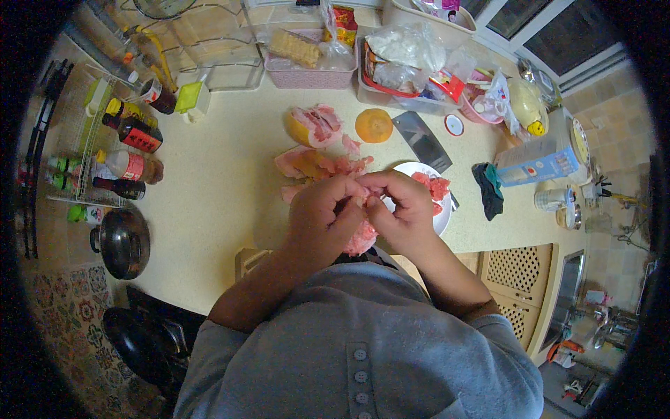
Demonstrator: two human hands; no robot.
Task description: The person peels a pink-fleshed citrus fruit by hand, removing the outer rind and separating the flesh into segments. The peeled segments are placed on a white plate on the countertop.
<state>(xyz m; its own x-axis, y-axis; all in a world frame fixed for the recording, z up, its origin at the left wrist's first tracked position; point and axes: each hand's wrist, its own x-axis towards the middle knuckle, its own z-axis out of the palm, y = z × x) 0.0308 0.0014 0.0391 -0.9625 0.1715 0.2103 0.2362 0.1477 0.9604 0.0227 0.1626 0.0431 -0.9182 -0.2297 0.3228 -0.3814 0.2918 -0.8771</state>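
Both hands meet over the counter's front edge on a piece of peeled pink pomelo [361, 240]. My left hand [327, 207] pinches it from the left, thumb and fingertips together. From the other side, my right hand [400, 204] pinches at the same spot with thumb and forefinger. The fingers hide most of the piece's top. Under and beyond my right hand is a white plate [444, 222] with peeled red pulp [433, 186]. Pomelo peel and membrane scraps [314, 165] lie beyond my left hand. Farther back rests a partly peeled pomelo chunk [315, 125].
A round piece of yellow peel [373, 125] and a cleaver [423, 141] lie beyond the plate. Dark cloth [488, 191] lies at right beside a blue box [539, 166]. Sauce bottles [138, 133] and a lidded pot [124, 243] stand left. Filled baskets [312, 76] line the back.
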